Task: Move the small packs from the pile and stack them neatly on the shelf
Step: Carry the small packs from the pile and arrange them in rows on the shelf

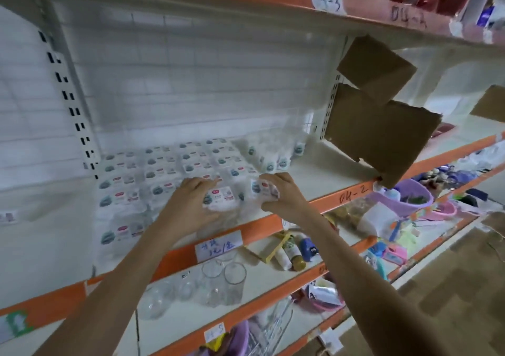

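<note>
Grip: left hand (195,200) and right hand (281,194) both curl round one pack (235,196), held at the front of the shelf (322,175). Behind the grip, stack (175,170); beyond the right hand, loose pile (273,150). Handling, by judgement: square the pack's edges to the stack before letting go. Labels blurred; pack's underside hidden.
</note>
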{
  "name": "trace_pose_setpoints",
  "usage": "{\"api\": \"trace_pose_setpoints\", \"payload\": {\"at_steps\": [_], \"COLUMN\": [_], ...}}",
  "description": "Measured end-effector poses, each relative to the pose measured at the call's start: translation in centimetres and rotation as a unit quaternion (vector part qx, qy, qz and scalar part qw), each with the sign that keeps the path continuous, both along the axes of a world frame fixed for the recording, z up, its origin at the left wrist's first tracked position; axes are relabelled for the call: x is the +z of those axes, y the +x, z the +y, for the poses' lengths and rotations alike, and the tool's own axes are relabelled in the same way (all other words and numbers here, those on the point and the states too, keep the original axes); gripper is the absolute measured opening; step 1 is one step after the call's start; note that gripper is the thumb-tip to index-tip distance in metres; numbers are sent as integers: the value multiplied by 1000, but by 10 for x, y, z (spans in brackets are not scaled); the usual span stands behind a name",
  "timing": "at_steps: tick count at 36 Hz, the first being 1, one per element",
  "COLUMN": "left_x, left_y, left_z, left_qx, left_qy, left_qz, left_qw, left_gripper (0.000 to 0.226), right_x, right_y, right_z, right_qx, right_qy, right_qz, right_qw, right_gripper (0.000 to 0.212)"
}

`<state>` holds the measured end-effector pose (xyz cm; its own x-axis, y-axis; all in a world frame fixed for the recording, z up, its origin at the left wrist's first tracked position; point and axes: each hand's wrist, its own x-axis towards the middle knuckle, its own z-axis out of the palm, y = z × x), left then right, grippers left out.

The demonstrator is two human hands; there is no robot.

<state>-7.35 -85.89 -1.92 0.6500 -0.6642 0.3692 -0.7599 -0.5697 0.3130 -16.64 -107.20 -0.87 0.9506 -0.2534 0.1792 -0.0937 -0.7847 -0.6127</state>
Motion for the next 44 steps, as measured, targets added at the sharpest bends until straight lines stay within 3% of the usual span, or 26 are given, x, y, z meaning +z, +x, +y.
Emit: {"api": "trace_pose_setpoints", "payload": {"at_steps": [8,18,28,40,44], "left_x": [-4,-14,-3,17,21], "left_y": [-9,-36,-43,-49,-54], "left_z": [3,-11,-21,-34,-34], "left_qx": [58,152,193,230,243], "left_qy": [-13,-33,30,135,141], "left_qz": [4,-13,9,18,-14], "left_qw": [998,988,981,964,960], "left_gripper": [63,58,58,64,72], "right_x": [-7,-24,-31,-18,-10], "right_y": [34,31,37,28,19], "right_z": [-16,-27,-35,-37,-34], "right_qx": [119,214,235,228,209], "right_qy": [-17,-10,-52,-157,-182], "right_qz": [-2,-103,-105,11,-62], "right_qw": [993,971,965,961,959], "right_gripper": [68,53,54,66,65]}}
